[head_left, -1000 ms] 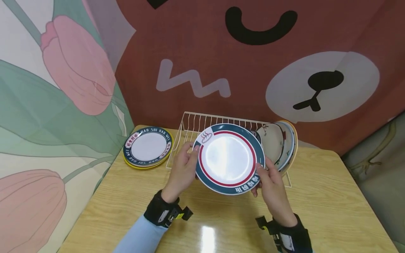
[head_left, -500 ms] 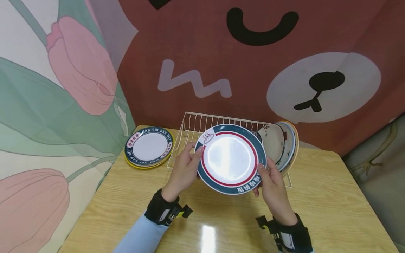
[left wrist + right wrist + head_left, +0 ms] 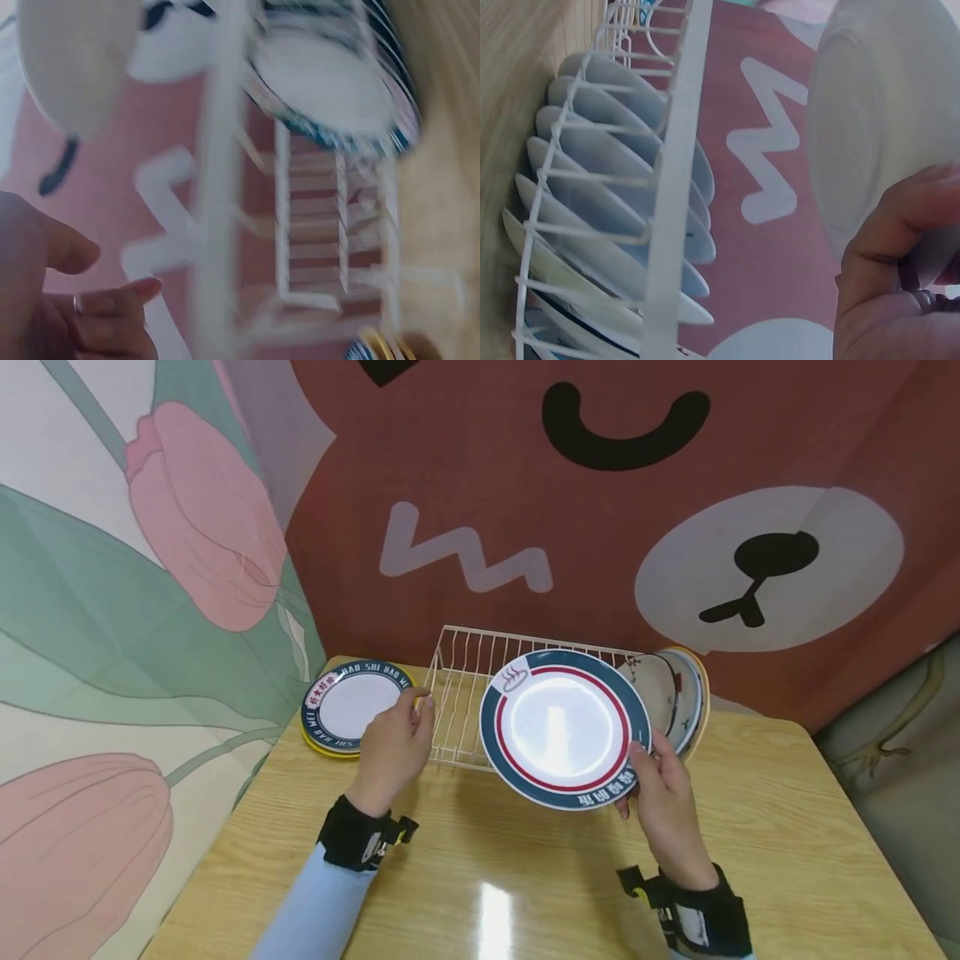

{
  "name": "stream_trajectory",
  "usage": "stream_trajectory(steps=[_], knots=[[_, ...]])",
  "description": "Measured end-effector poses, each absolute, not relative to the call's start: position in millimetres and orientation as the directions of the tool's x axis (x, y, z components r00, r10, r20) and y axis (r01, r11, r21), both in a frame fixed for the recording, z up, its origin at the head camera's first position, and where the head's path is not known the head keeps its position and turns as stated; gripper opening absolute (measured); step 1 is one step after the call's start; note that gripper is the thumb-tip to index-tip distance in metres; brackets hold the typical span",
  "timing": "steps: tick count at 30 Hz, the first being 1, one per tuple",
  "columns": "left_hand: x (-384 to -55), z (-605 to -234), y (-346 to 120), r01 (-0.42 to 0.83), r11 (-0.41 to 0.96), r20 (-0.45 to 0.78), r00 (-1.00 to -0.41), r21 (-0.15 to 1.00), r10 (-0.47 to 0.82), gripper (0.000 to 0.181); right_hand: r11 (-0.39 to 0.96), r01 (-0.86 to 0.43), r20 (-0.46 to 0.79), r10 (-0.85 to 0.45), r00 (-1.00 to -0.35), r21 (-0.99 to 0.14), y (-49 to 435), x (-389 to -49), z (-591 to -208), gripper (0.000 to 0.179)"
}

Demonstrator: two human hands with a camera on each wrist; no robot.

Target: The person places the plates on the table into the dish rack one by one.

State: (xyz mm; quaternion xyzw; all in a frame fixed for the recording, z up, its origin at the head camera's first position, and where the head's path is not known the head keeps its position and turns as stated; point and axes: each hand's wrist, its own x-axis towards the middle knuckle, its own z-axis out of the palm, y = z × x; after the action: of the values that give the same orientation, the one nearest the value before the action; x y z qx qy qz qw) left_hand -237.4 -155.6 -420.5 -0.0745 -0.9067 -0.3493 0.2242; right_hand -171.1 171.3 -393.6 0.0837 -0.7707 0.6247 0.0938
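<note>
Head view: the right hand gripped one blue-rimmed plate near one wire rack; the left hand, loosely relaxed, hovered by one plate stack.

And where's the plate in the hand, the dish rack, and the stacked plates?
Blue-rimmed plate (image 3: pixel 564 730): head view, white center.
Wire dish rack (image 3: pixel 676 180): right wrist view, long bar.
Stacked plates (image 3: pixel 351 704): head view, top plate's center.

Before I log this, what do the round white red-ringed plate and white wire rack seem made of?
Round white red-ringed plate: glossy ceramic or melamine, judging by its bright reflection; can't tell which.
White wire rack: probably coated metal, from its thin, smooth, evenly coloured bars.
</note>
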Motion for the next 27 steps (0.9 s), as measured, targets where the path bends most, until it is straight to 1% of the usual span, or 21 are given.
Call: stream_trajectory(steps=[3,6,10,14,17,20,24,27], knots=[[-245,-432,-169,0.210,0.810,0.404,-0.914,0.547,-0.035,0.043,0.203,-0.247,0.255,0.010,-0.967,-0.947,175,-172,-393,0.041],[-251,-441,-176,0.165,0.834,0.309,-0.951,0.526,-0.006,0.047,0.200,-0.238,0.250,0.034,-0.968,-0.950,178,-173,-392,0.041],[-255,-447,-179,0.156,0.845,0.224,-0.974,0.512,0.044,0.045,0.223,-0.213,0.233,0.069,-0.970,-0.951,181,-175,-389,0.043],[-257,-448,-180,0.158,0.860,0.212,-0.975,0.485,0.060,0.041,0.307,-0.212,0.245,0.071,-0.967,-0.928,181,-184,-376,0.044],[-257,-446,-180,0.163,0.868,0.208,-0.976,0.469,0.071,0.039,0.419,-0.239,0.278,0.033,-0.960,-0.876,175,-197,-358,0.044],[-257,-445,-180,0.162,0.870,0.192,-0.978,0.466,0.080,0.038,0.535,-0.255,0.283,-0.031,-0.959,-0.806,165,-214,-337,0.047],[-258,-445,-181,0.156,0.866,0.166,-0.982,0.475,0.086,0.038,0.693,-0.264,0.258,-0.116,-0.959,-0.670,146,-243,-311,0.046],[-258,-447,-181,0.159,0.864,0.159,-0.983,0.478,0.093,0.038,0.785,-0.275,0.226,-0.176,-0.958,-0.555,132,-264,-297,0.039]])
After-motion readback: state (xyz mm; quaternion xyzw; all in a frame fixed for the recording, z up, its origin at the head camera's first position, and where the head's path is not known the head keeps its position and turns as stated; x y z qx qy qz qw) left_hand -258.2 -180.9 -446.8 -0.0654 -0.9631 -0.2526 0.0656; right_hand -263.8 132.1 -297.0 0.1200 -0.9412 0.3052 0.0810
